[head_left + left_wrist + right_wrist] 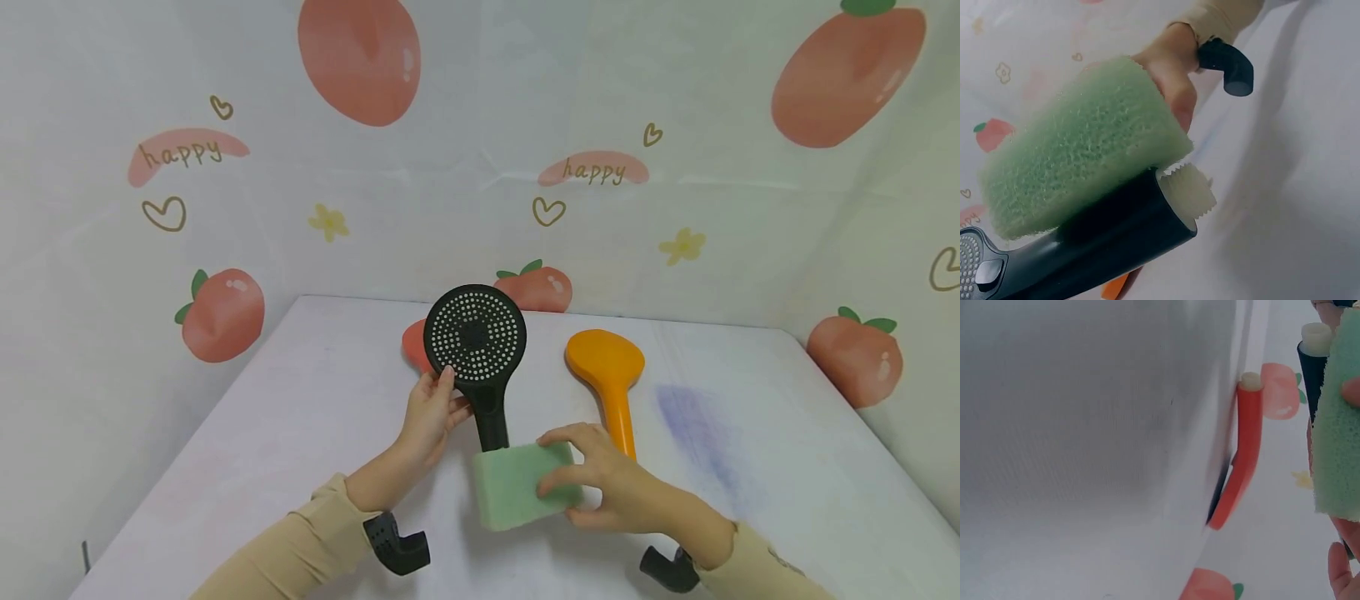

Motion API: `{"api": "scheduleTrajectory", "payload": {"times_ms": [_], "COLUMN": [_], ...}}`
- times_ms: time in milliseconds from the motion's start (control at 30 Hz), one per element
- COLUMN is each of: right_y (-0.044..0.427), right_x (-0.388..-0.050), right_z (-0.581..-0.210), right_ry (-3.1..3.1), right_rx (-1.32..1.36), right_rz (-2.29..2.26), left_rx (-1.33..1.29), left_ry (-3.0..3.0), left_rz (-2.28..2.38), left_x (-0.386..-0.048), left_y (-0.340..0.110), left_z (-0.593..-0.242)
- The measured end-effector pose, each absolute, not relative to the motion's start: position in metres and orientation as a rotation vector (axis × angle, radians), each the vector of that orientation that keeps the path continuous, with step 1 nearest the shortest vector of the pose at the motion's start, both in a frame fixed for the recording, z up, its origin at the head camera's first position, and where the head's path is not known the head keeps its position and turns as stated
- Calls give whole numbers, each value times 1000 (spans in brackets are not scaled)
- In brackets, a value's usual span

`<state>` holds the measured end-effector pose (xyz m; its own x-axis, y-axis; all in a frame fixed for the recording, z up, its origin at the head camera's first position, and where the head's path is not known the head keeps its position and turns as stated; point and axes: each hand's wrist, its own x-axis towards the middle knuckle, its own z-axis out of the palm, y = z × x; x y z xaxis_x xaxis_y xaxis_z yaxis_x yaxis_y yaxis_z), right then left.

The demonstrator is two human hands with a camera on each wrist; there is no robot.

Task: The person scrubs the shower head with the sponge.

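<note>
While the left hand (pixel 433 418) grips the black shower head (pixel 474 333) near its neck, the right hand (pixel 618 485) has fingers clamped on a green sponge (pixel 512 490) against the handle (pixel 492 421), above the table (pixel 322 367) where orange (pixel 606 358) and red shower heads (pixel 414 344) lie.

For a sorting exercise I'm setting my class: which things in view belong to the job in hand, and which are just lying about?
In use:
- black shower head, held by the left hand
- green sponge, held by the right hand

Apparently just lying about:
- orange shower head, on the table
- red shower head, also on the table
</note>
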<state>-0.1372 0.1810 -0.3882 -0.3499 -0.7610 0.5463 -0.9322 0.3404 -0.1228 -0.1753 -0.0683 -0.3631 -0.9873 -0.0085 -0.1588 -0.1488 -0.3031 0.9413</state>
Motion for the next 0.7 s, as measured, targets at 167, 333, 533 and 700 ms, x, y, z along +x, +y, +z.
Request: {"api": "scheduleTrajectory", "payload": {"times_ms": [167, 333, 533, 700], "right_y": [181, 178, 173, 175], "right_x": [-141, -150, -156, -153], "right_z": [-386, -384, -383, -386], "right_ry": [-2240, -2217, -2166, -2205], "right_rx": [1356, 1156, 962, 1049], "right_rz": [583, 627, 717, 806], "left_rx": [-202, -158, -122, -129], "left_ry": [1784, 1737, 1622, 1578], "left_rz": [2453, 2423, 2427, 2448], "left_x": [-174, -172, -172, -172], "left_y": [-68, -66, -62, -60], "left_z": [-364, -367, -368, -367]}}
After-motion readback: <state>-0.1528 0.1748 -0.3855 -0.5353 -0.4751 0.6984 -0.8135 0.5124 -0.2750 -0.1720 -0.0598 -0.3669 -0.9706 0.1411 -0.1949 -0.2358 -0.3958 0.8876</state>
